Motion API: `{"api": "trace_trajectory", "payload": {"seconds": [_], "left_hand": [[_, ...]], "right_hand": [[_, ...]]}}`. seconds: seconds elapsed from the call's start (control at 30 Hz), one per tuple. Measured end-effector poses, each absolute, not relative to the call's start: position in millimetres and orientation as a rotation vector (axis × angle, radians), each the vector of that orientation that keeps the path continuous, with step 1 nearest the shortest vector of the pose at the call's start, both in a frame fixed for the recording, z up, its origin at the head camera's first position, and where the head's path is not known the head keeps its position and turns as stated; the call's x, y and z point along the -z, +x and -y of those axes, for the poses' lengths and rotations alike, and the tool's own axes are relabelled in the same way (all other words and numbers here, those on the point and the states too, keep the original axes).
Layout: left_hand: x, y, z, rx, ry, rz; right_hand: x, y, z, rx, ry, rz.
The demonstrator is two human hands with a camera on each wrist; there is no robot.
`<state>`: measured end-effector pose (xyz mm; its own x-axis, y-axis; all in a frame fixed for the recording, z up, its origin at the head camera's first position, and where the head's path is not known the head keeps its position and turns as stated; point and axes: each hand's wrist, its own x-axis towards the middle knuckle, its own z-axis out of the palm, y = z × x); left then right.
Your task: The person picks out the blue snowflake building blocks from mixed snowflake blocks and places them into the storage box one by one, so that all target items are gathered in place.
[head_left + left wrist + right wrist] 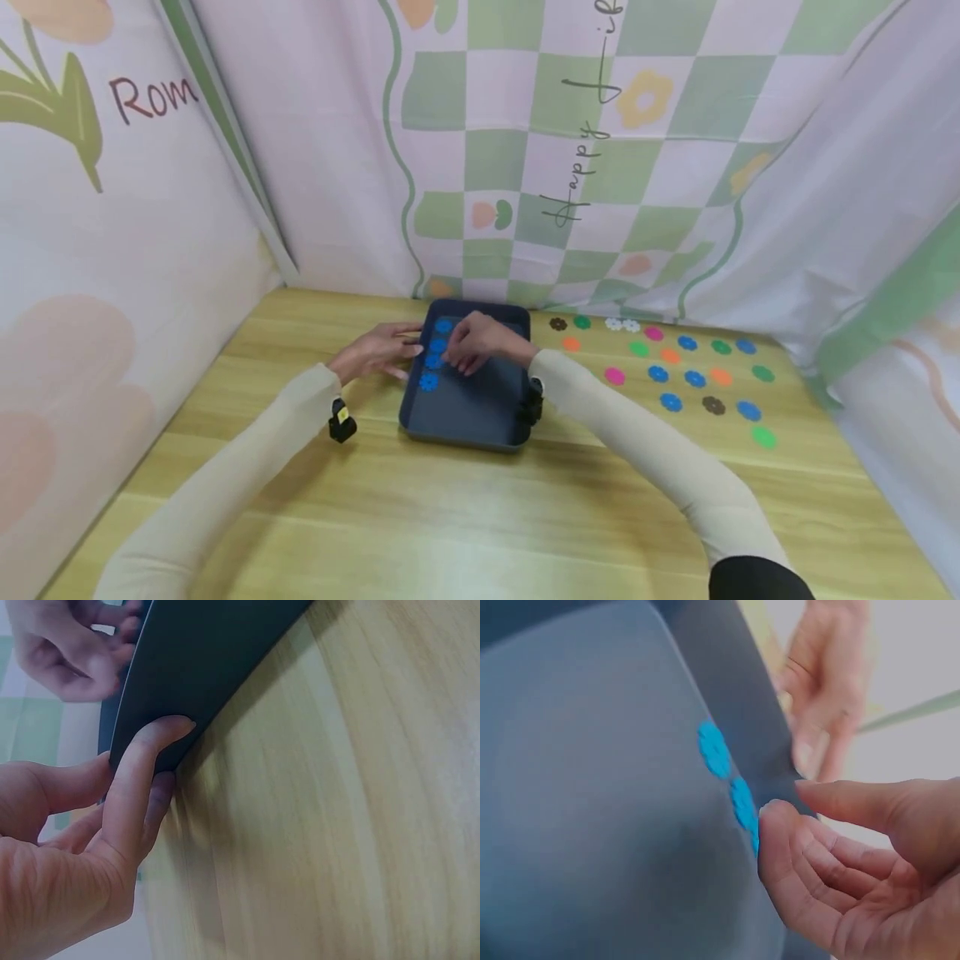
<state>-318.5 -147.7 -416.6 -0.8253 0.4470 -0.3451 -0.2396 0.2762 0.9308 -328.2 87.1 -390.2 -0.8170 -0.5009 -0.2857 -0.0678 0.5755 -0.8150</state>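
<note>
A dark grey rectangular tray lies on the table, with several blue flower-shaped discs in a column along its left inner edge. My left hand rests against the tray's left side; in the left wrist view its fingertips touch the outer wall and rim. My right hand is over the tray beside the blue discs, fingers loosely curled. In the right wrist view its thumb and index tips are apart, nothing showing between them, and the index finger partly hides a blue disc.
To the tray's right lie scattered flower discs: blue, brown, pink, orange, green and white. A patterned curtain hangs directly behind the tray, with more cloth at both sides.
</note>
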Motion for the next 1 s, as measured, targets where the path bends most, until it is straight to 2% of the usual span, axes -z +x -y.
{"api": "trace_trajectory", "payload": {"seconds": [0.37,0.53,1.0], "left_hand": [[418,-319,149,-1.584,0.199,-2.021],[418,-320,146,-1.560,0.195,-2.035],[418,-319,145,-1.553,0.190,-2.030]], "right_hand": [[369,-331,-147,1.110,-0.733,-2.504],[366,-328,-185,1.114,-0.772,-2.551],[388,-313,-327,1.123,-0.465,-2.760]]}}
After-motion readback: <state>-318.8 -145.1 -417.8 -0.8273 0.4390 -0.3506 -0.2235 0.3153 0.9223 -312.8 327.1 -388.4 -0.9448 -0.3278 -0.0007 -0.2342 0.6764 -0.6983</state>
